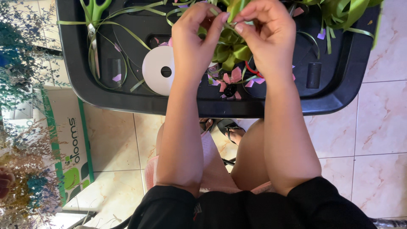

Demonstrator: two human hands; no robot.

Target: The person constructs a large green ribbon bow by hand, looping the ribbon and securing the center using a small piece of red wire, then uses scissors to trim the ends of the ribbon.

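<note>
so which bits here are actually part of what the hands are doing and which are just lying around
In hand:
left hand
right hand
green ribbon bow

Lying about:
green-handled scissors
white ribbon spool
pink paper scraps
dried flowers
cardboard box

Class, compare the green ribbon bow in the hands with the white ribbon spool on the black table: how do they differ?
The green ribbon bow is looped and puffy; the white ribbon spool is a flat disc with a centre hole. The left hand and right hand pinch the bow; the spool lies untouched. Both are over the black table.
</note>
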